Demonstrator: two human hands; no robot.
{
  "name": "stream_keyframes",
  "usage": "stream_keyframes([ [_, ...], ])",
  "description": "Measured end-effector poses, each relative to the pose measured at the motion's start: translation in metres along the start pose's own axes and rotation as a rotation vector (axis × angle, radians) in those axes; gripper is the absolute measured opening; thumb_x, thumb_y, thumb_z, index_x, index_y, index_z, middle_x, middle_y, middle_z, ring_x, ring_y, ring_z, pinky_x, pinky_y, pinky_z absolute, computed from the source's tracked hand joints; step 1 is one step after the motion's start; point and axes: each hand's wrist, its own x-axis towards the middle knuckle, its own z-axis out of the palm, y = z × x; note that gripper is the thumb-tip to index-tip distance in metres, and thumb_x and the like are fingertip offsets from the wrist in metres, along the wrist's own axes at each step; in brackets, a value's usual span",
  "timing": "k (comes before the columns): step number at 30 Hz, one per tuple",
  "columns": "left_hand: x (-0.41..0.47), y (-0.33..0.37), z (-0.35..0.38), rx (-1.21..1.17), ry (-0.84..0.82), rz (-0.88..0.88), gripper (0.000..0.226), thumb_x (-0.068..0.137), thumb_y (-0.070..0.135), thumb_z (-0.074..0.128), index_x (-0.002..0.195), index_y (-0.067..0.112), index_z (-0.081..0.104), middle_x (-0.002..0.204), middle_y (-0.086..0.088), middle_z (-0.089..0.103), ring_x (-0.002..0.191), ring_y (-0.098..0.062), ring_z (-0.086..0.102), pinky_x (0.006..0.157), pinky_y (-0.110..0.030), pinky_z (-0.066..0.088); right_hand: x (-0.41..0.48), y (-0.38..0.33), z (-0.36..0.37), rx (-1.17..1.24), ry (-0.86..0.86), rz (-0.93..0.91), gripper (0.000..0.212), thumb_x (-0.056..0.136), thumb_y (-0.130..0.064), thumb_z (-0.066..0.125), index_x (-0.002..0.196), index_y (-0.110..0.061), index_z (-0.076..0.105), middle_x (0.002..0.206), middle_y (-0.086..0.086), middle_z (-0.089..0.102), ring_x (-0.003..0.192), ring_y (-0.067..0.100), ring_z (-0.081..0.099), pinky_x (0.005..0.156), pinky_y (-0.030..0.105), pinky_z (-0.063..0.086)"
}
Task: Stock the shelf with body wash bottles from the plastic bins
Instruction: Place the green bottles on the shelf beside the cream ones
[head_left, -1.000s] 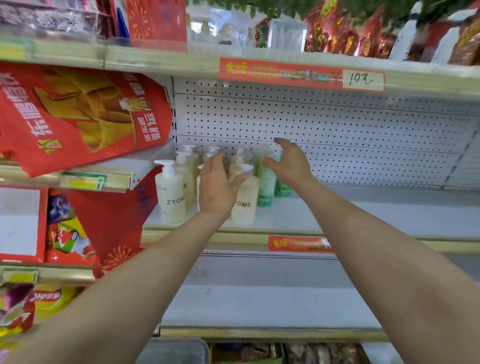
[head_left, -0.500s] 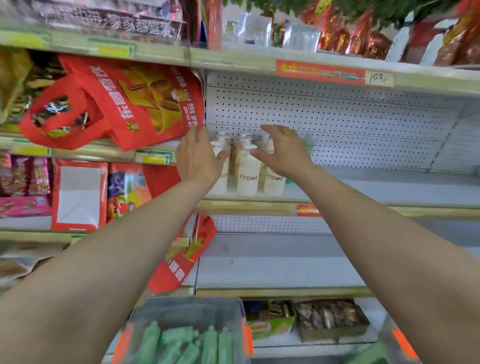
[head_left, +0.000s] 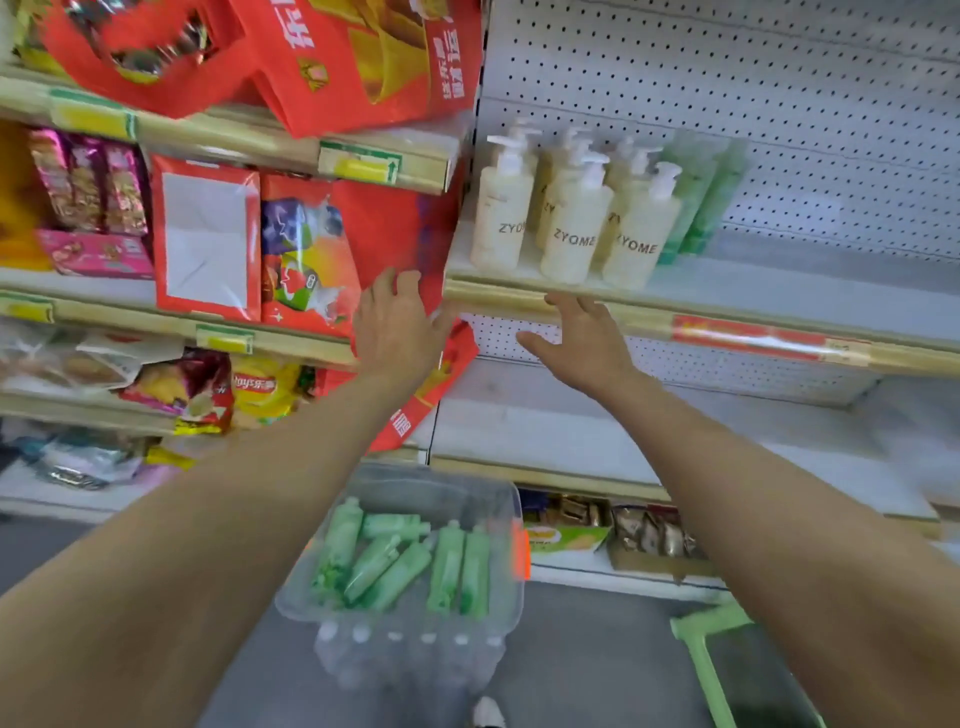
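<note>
Head view, obs.: both hands empty. L hand (head_left: 397, 332) was raised w/ grip apart, fingers straight and spread, in front of a hanging red bag (head_left: 415, 228), just left of the shelf (head_left: 498, 299) edge. R hand (head_left: 582, 343) was likewise up, grip apart, fingertips at the shelf's front strip; contact w/ strip: cannot tell. On the shelf, at its left end, stood cream pump bottles (head_left: 574, 228), upright, approx. 2 rows, front ones marked ZYOME; shelved green bottles (head_left: 701, 197) upright just right of them, blurred. Clear plastic bin (head_left: 415, 660) sat low betw. the forearms, w/ loose green bottles (head_left: 384, 561) lying inside, several side by side. Snack packs (head_left: 88, 182) filled the shelves at left.
</note>
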Motion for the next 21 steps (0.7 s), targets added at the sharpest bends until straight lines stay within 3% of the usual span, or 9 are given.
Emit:
stream_keyframes([
  [6,-0.035,-0.074,0.071,-0.037,-0.175,-0.156,0.057,0.083,0.036,0.073,0.127,0.006,0.053,0.129,-0.021,0.052,0.118,-0.041,0.049,0.099,-0.046,0.039,-0.012,0.034,0.107,0.056,-0.273,0.106,0.068,0.091,-0.052,0.061,0.146,-0.015,0.042,0.148,0.009,0.045,0.14,0.027,0.033,0.107,0.037,0.035],
  [10,-0.072,-0.123,0.122,-0.045,-0.369,-0.335,0.06,0.085,0.031,0.073,0.131,0.0,0.051,0.129,-0.024,0.051,0.119,-0.042,0.048,0.099,-0.046,0.04,-0.03,0.053,0.181,0.146,-0.493,0.215,0.065,0.092,-0.049,0.063,0.143,-0.013,0.045,0.14,0.012,0.05,0.133,0.03,0.044,0.101,0.034,0.039],
  [15,-0.132,-0.183,0.189,-0.053,-0.67,-0.614,0.068,0.085,0.042,0.071,0.138,0.005,0.047,0.135,-0.022,0.052,0.124,-0.038,0.05,0.1,-0.039,0.04,-0.061,0.078,0.275,0.228,-0.752,0.424,0.065,0.094,-0.052,0.059,0.143,-0.013,0.046,0.142,0.007,0.054,0.13,0.023,0.05,0.086,0.023,0.035],
  [21,-0.181,-0.218,0.253,-0.115,-0.845,-0.781,0.062,0.089,0.045,0.065,0.14,0.014,0.047,0.138,-0.01,0.055,0.122,-0.028,0.055,0.096,-0.034,0.044,-0.088,0.114,0.369,0.376,-0.886,0.807,0.085,0.091,-0.057,0.059,0.155,-0.011,0.027,0.159,0.007,0.033,0.142,0.026,0.037,0.102,0.027,0.035],
])
